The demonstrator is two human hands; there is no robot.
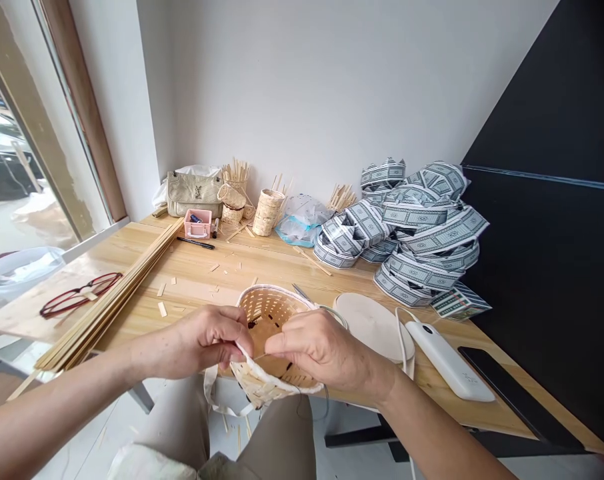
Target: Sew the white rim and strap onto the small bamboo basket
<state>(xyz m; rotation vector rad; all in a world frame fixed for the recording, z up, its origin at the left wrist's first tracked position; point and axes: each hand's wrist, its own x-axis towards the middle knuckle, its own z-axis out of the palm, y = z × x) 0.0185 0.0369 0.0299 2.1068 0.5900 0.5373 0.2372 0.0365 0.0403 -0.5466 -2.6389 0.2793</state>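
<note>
A small woven bamboo basket (269, 320) with a white bound rim is held over my lap, just off the table's front edge. My left hand (207, 340) pinches the rim at the near left. My right hand (322, 350) grips the rim at the near side, its fingers reaching over into the bowl. A thin thread (255, 357) seems to run between my hands, and a dark thread hangs below the basket. Part of the rim and wall is hidden behind my hands.
A pine table (212, 277) holds bamboo strips, scattered offcuts, a round board, a white power bank, a phone, woven cylinders and a pink box. Several printed paper bands are heaped at the back right. A window lies to the left.
</note>
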